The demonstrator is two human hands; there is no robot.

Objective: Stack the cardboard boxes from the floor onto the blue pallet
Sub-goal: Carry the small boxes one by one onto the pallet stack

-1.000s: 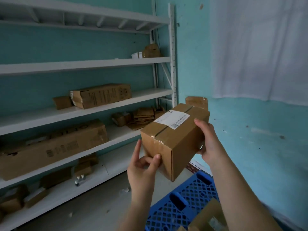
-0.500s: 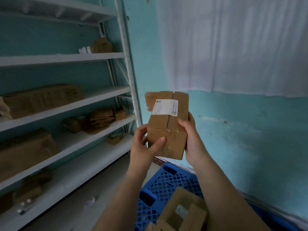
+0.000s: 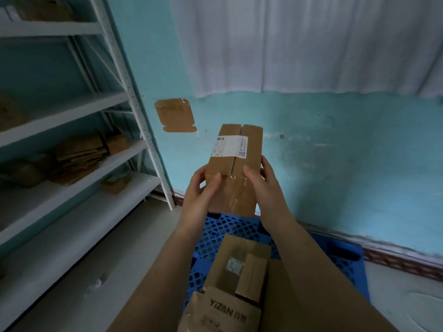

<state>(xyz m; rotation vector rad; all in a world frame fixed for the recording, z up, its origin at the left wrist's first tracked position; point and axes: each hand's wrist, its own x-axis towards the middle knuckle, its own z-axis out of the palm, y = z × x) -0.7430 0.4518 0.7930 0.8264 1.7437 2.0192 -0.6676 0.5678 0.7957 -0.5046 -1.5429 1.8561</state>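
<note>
I hold a small taped cardboard box (image 3: 233, 161) with a white shipping label in both hands, in the air above the far end of the blue pallet (image 3: 224, 230). My left hand (image 3: 200, 195) grips its near left corner, thumb on the front face. My right hand (image 3: 260, 183) clasps its right side. On the pallet below lie several boxes: a medium box (image 3: 233, 259) with a small box (image 3: 251, 276) on top, and nearer me a box printed YIZAN (image 3: 227, 312). My forearms hide part of the pallet.
White metal shelving (image 3: 134, 104) stands to the left, with flattened cardboard (image 3: 79, 156) and a small box (image 3: 116, 184) on its shelves. The turquoise wall (image 3: 335, 152) lies straight ahead with a cardboard patch (image 3: 175, 115) stuck on it and a white curtain (image 3: 299, 44) above. Grey floor (image 3: 79, 271) runs between shelving and pallet.
My view has swung right and down, from the shelving to the pallet. The box has turned lengthwise away from me and come lower over the pallet, still in both hands.
</note>
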